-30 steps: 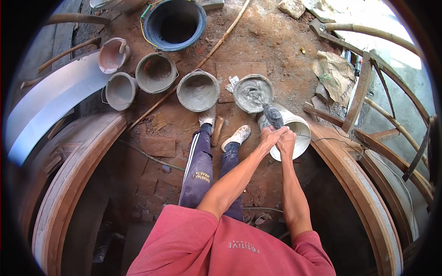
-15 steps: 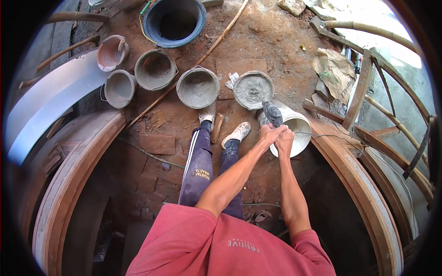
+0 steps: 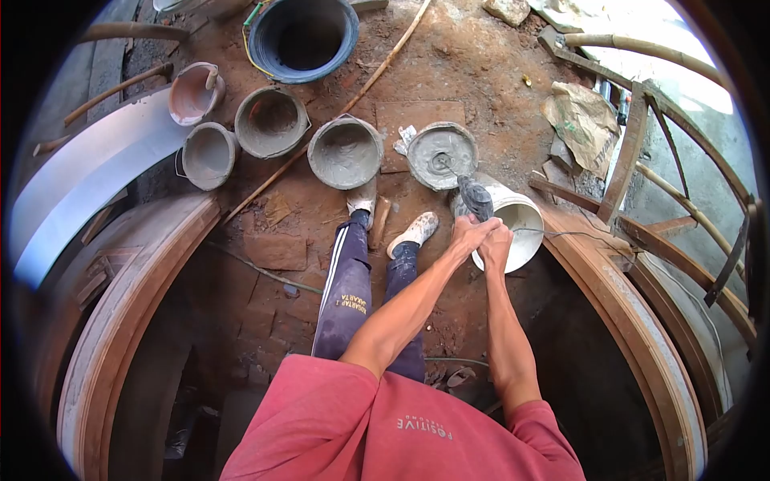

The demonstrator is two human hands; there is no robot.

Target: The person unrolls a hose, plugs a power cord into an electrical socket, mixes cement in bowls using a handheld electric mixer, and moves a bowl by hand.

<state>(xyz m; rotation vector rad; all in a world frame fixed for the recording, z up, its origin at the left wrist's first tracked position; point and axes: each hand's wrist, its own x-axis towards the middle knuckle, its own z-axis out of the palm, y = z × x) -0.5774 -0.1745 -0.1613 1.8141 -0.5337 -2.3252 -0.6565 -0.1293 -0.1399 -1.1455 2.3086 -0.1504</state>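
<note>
Both of my hands are wrapped round a dark power drill [image 3: 476, 199], whose shaft reaches into a bucket of wet grey mix [image 3: 441, 152]. My left hand [image 3: 471, 234] is on the left side of the grip, and my right hand [image 3: 497, 240] is pressed beside it. A round hollow shows in the mix where the shaft enters. Behind the drill, a white bucket [image 3: 517, 232] lies on its side, with a thin cable passing across its mouth. Left of the mix stands another bucket with grey material [image 3: 345, 152], near my boot.
Further left are three smaller buckets [image 3: 271, 122] and a big blue tub [image 3: 303, 40]. A long wooden pole [image 3: 385, 68] crosses the dirt. Curved wooden frames [image 3: 152, 272] flank me on both sides. A torn paper sack [image 3: 583, 124] lies at the right beside timber framing [image 3: 634, 152].
The drill and both hands have moved up very slightly with the view. The mix surface changed from thick folds to a smoother, swirled surface with a round hollow.
</note>
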